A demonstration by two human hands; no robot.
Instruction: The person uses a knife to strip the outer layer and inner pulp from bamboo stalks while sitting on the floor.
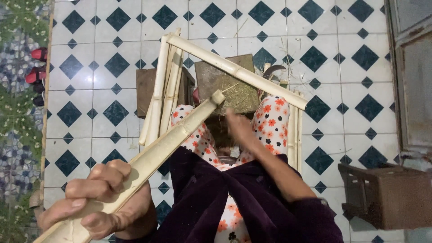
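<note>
My left hand grips a long pale bamboo strip near its lower end; the strip slants up to the right and its tip rests by a worn wooden block. My right hand is blurred, reaching down between my knees just below the block; whether it holds anything cannot be told. Another bamboo length lies slanted across the block's top. I wear floral trousers and a dark purple velvet top.
A bundle of split bamboo strips leans over a brown wooden stool at left. More strips stand at right. A brown wooden stool sits lower right on the tiled floor. Red sandals lie far left.
</note>
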